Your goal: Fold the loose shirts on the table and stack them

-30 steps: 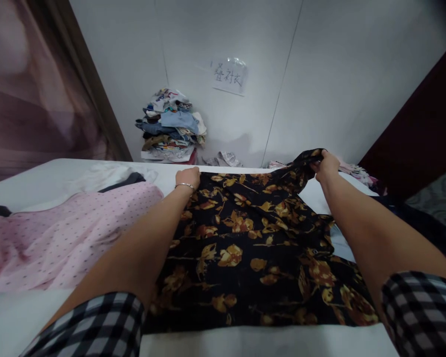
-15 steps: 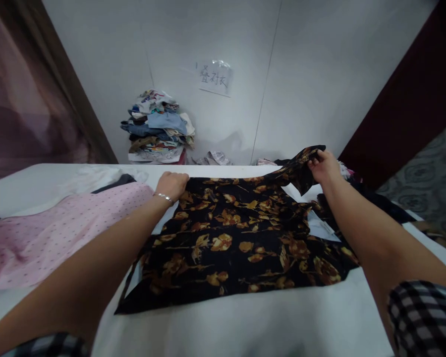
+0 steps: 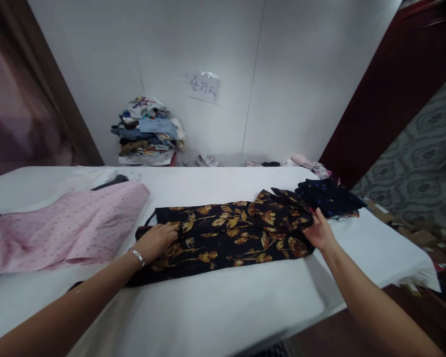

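A black shirt point(image 3: 223, 233) with gold and brown flowers lies folded over lengthwise on the white table. My left hand point(image 3: 158, 241), a silver bracelet at its wrist, is closed on the shirt near its left end. At the right end my right hand point(image 3: 319, 230) pinches the shirt's edge between thumb and fingers. Fabric is bunched up just left of that hand, around a loose upper part. Some of the left fingertips are hard to make out against the dark cloth.
Left of the shirt lies a pink dotted garment point(image 3: 78, 228). A tall stack of folded clothes point(image 3: 148, 131) stands by the wall. Dark blue clothing point(image 3: 329, 198) rests at the table's right side. Boxes point(image 3: 423, 238) sit beyond the white table point(image 3: 215, 307). A handwritten sign point(image 3: 203, 88) hangs above.
Both hands have come down toward me, bringing the shirt's far edge over its near part. The shirt is now a narrower strip. The view has swung somewhat to the right.
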`<state>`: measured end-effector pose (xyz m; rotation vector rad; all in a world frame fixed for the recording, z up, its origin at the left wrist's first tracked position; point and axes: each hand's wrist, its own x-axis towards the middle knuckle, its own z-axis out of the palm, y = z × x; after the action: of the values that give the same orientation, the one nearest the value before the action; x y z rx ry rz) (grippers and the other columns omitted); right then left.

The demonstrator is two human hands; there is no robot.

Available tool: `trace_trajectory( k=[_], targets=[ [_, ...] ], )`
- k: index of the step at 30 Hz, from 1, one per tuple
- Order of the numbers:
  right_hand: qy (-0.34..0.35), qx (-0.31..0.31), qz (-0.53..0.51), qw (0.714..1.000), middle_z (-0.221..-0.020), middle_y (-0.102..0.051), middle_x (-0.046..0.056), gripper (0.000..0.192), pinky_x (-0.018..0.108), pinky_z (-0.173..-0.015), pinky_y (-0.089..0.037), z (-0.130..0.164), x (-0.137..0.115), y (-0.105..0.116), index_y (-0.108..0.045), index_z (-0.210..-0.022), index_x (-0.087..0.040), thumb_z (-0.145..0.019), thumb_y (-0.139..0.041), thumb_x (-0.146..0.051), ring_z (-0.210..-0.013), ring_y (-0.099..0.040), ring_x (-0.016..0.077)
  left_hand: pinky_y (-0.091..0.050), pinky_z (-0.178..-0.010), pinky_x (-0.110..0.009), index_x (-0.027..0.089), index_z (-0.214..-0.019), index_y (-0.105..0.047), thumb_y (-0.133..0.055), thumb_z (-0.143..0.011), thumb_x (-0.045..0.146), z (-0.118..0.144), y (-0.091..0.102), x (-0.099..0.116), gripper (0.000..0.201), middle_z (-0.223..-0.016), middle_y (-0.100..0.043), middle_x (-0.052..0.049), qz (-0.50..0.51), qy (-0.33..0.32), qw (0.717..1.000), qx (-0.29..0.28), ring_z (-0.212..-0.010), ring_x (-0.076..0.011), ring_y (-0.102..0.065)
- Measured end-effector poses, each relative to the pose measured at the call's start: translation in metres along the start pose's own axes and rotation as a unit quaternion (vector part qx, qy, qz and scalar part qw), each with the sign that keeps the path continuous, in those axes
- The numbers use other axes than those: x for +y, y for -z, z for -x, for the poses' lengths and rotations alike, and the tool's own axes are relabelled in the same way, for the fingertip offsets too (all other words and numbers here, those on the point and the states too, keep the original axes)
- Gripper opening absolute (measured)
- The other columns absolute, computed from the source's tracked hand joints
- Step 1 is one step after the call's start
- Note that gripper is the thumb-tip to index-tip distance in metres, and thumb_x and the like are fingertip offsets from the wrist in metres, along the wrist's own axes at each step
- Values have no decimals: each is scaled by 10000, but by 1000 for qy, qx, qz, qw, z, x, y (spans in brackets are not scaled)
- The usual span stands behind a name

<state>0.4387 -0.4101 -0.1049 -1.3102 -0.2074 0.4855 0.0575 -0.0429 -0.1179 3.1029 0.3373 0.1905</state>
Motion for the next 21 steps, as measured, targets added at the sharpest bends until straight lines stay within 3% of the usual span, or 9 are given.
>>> trace_trajectory(
  k=[3,6,9,13,17,21],
  targets=[
    [-69,-11,76,995,-771,-718,52,246,339,-574,-576,1,1,-2,-648,-814,-227,-794,-579,-462,-704,-687,222,-417,-817,-337,185,-752,-652,-450,-833,166,-1,5,5,219,-891,-685,-98,-1,3,1000,-31,-897,-217,-616],
    [-100,13,81,992,-734,-708,31,105,273,-513,-558,-1,-4,0,-647,-804,-203,-709,-668,-242,-631,-667,181,-416,-870,-370,183,-843,-669,-427,-833,153,5,9,10,244,-1001,-686,-123,6,19,1000,6,-979,-241,-610],
    [-14,50,12,999,-715,-683,-22,91,223,-475,-527,0,-10,10,-623,-774,-227,-695,-667,-217,-615,-644,143,-402,-942,-393,192,-975,-667,-431,-822,149,17,11,14,285,-1140,-656,-131,9,39,998,54,-1062,-248,-591],
    [88,17,-110,990,-826,-685,-57,156,247,-571,-543,12,-13,23,-601,-813,-273,-693,-700,-288,-731,-647,138,-419,-939,-399,194,-957,-670,-418,-824,125,32,10,18,293,-1166,-651,-121,-6,34,998,62,-1072,-248,-593],
    [145,-2,-172,974,-892,-693,-47,205,297,-636,-531,29,-1,32,-605,-854,-273,-689,-710,-333,-815,-644,164,-437,-918,-415,176,-882,-662,-424,-826,115,37,1,22,252,-1169,-644,-123,-30,22,997,74,-1068,-257,-591],
    [132,44,-180,974,-853,-694,-65,165,320,-717,-522,42,22,45,-614,-824,-265,-683,-698,-284,-776,-641,141,-466,-876,-392,170,-846,-652,-397,-856,122,38,-7,25,260,-1046,-685,-113,-25,15,998,57,-971,-230,-628]
  ],
)
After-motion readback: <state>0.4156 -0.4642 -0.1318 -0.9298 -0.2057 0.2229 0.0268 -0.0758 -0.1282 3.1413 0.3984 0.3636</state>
